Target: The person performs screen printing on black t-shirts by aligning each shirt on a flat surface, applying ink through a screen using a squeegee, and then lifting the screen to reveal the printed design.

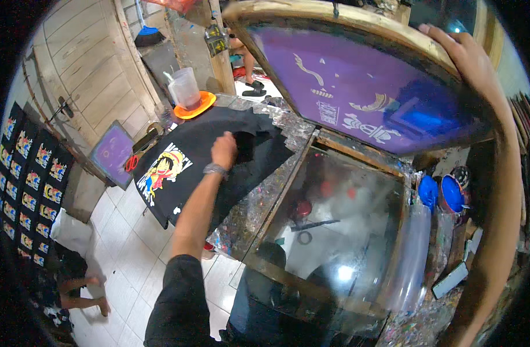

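Note:
My left hand (223, 151) is closed on black fabric (245, 144) over a black printed piece of cloth (201, 185) with a colourful cartoon print, on the work surface. My right hand (458, 49) grips the top rail of a wooden-framed purple screen (415, 75), raised at a slant and bearing pale stencil designs. Below that screen lies a framed glass panel (317, 243) with reflections.
An orange lid (204, 103) with a translucent jug (185, 87), a small screen (110, 151), red scissors (132, 162) and blue tubs (452, 191) surround the work. Printed black pieces (28, 179) hang at left. Other people's legs (83, 301) show at lower left and top centre (247, 66).

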Action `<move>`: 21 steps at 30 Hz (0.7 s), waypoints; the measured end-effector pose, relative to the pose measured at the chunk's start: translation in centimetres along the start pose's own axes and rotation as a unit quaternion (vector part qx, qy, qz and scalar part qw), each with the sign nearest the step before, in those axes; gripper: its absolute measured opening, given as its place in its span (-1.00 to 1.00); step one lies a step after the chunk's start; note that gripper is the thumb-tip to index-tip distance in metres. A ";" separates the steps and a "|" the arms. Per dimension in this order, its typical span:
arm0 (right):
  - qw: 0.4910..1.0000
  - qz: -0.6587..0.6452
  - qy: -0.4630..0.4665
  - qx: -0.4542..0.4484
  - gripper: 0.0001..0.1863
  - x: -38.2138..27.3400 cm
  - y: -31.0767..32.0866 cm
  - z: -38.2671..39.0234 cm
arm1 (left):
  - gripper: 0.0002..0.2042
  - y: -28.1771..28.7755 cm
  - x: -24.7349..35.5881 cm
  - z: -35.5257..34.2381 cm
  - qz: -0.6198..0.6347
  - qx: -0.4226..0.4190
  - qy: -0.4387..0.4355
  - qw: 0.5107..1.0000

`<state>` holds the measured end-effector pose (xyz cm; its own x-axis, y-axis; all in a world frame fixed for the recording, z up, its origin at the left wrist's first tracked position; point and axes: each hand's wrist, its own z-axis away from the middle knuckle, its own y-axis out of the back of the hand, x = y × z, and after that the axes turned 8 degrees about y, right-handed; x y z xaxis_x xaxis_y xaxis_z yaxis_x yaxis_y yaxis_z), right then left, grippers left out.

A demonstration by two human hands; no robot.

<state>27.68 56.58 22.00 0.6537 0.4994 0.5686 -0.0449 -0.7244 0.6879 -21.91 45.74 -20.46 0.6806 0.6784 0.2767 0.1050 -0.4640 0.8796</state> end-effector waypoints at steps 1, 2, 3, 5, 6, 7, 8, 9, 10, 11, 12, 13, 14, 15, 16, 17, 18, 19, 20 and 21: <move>1.000 -0.011 0.008 0.021 -0.36 0.1 -0.5 -0.2 | -0.79 0.8 -3.7 -1.7 0.069 -0.010 0.001 0.998; 0.998 -0.032 0.019 0.047 -0.36 0.0 -1.2 -0.7 | -0.74 0.7 -9.1 -3.5 0.102 0.091 -0.083 0.987; 0.996 -0.031 0.034 0.072 -0.35 2.3 -3.0 -0.7 | -0.72 0.8 -9.0 -4.4 0.140 0.083 -0.083 0.983; 0.996 -0.046 0.046 0.055 -0.33 5.7 -4.2 -1.1 | -0.71 1.4 -7.2 -4.6 0.183 0.050 -0.082 0.978; 0.996 -0.025 0.049 0.063 -0.33 6.6 -4.6 -0.8 | -0.71 1.5 -5.7 -4.1 0.187 0.026 -0.080 0.979; 0.996 -0.007 0.053 0.075 -0.33 7.3 -5.2 -0.7 | -0.72 1.8 -4.8 -3.8 0.186 0.006 -0.077 0.979; 0.994 0.008 0.059 0.089 -0.34 7.1 -5.3 -0.9 | -0.76 1.7 -5.1 -3.4 0.219 -0.016 -0.150 0.964; 0.995 -0.010 0.057 0.082 -0.34 6.9 -5.4 -1.1 | -0.77 1.3 -4.8 -2.7 0.225 -0.036 -0.183 0.956; 0.996 -0.025 0.056 0.072 -0.35 6.4 -5.1 -1.1 | -0.78 0.8 -3.9 -1.6 0.234 -0.058 -0.218 0.946; 0.996 -0.038 0.053 0.061 -0.35 6.1 -4.9 -1.0 | -0.77 0.0 -2.9 -0.4 0.174 -0.056 -0.262 0.948; 0.997 -0.035 0.040 0.056 -0.35 5.6 -4.5 -0.7 | -0.75 -0.7 -1.8 1.0 0.114 -0.052 -0.305 0.944; 0.998 -0.032 0.027 0.050 -0.35 4.8 -4.1 -0.4 | -0.74 -0.9 -0.4 2.2 0.079 -0.082 -0.314 0.943; 0.998 -0.032 0.016 0.045 -0.36 4.0 -3.8 -0.5 | -0.73 -0.8 0.3 3.2 0.041 -0.112 -0.320 0.940; 0.999 -0.034 0.013 0.021 -0.35 3.3 -3.4 -0.9 | -0.74 -0.6 0.2 4.0 0.011 -0.112 -0.348 0.931; 0.999 -0.037 0.010 -0.004 -0.35 2.5 -2.9 -1.4 | -0.74 0.4 -0.1 5.0 0.046 -0.094 -0.338 0.935; 0.999 -0.028 0.001 -0.021 -0.34 1.9 -2.0 -1.6 | -0.74 2.0 -0.1 6.2 0.085 -0.073 -0.331 0.937; 0.999 -0.019 -0.009 -0.038 -0.34 1.5 -1.0 -1.6 | -0.75 3.9 -0.5 7.4 0.121 -0.053 -0.323 0.937; 0.999 -0.013 -0.019 -0.045 -0.34 0.7 -0.4 -1.7 | -0.73 6.1 -2.6 8.7 0.111 -0.050 -0.291 0.949; 0.999 -0.017 -0.019 -0.035 -0.34 0.2 -0.7 -2.1 | -0.72 9.1 -5.8 10.3 0.094 -0.048 -0.253 0.962; 0.999 -0.009 -0.021 -0.033 -0.34 0.0 -0.8 -2.2 | -0.68 11.9 -8.1 12.2 0.078 -0.069 -0.228 0.968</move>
<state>26.08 58.20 22.45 0.6866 0.4900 0.5371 -0.0812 -0.6825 0.7264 -17.28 27.79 -16.96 0.9329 0.2703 0.2380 -0.1008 -0.4384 0.8931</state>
